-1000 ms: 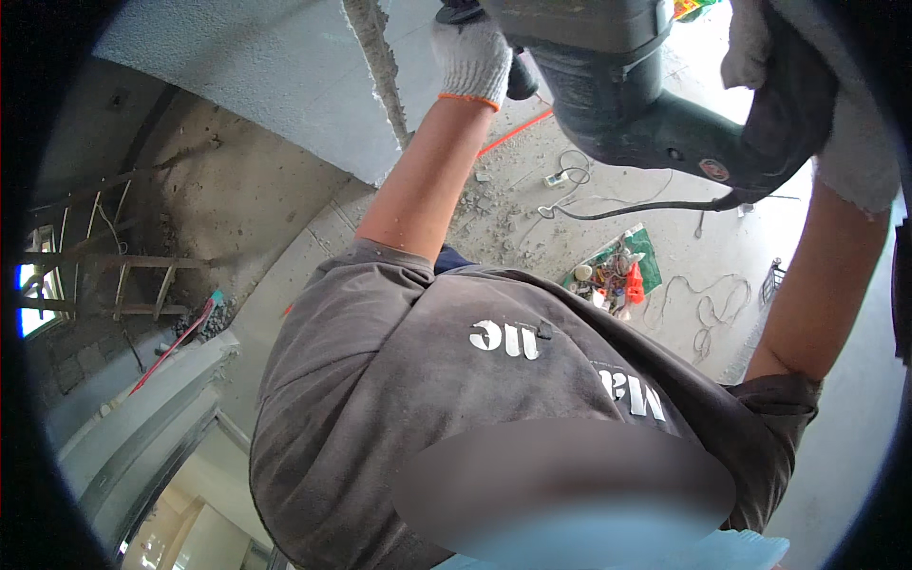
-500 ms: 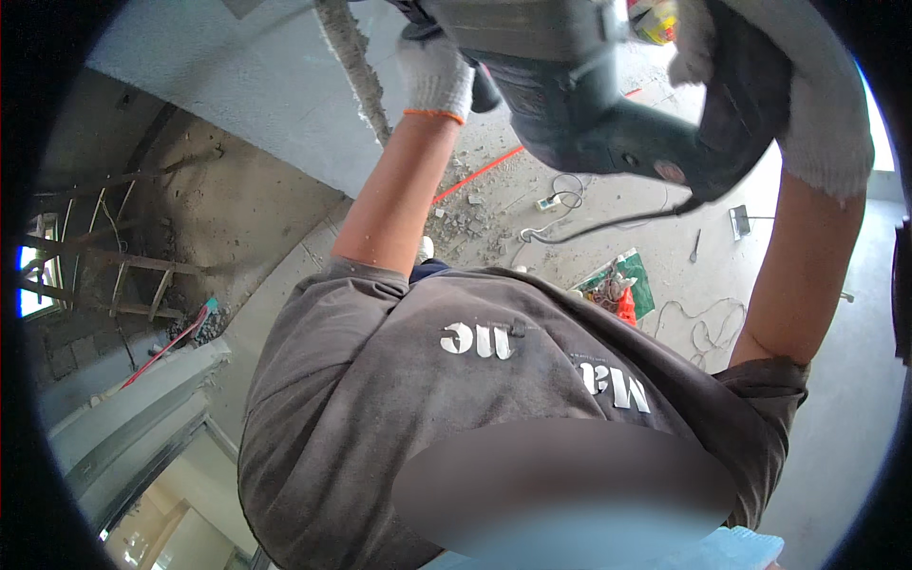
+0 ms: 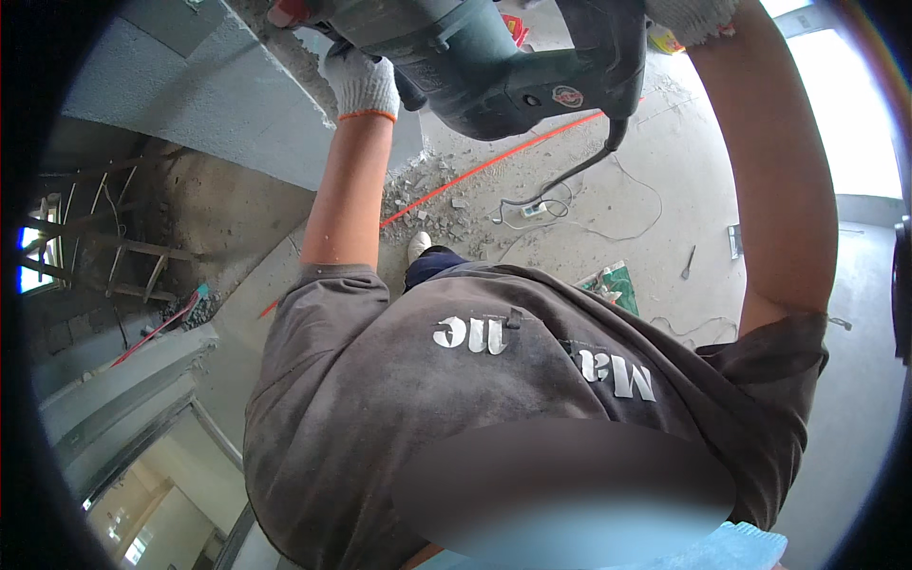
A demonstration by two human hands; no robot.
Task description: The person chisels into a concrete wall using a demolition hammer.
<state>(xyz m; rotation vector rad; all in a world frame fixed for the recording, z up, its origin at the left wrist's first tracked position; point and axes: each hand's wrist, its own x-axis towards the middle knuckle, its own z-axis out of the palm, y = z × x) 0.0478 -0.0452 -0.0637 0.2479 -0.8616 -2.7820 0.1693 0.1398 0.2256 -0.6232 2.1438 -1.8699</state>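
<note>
A dark green demolition hammer [image 3: 465, 71] spans the top of the view, its front end beside a rough groove [image 3: 299, 62] cut in the grey wall. My left hand [image 3: 361, 84], in a white knit glove with an orange cuff, is closed round the tool's side handle. At the rear handle [image 3: 613, 66] is my right hand [image 3: 692, 17], also gloved; the top edge cuts off its fingers, but it stays against the grip. A black power cord [image 3: 579, 169] runs from the handle's base down toward the floor. The hammer's bit is out of view.
Broken rubble [image 3: 432, 190] lies below the wall, crossed by a red line [image 3: 494, 169]. A white socket block [image 3: 534, 210], loose cords, a small hand tool [image 3: 688, 262] and a green sheet [image 3: 622, 288] are on the floor. Wooden ladder-like frames [image 3: 119, 233] stand at the left.
The hammer and both hands have moved left, the tool's front end now nearer the wall groove. My right hand has slid partly out past the top edge. More of the red line shows.
</note>
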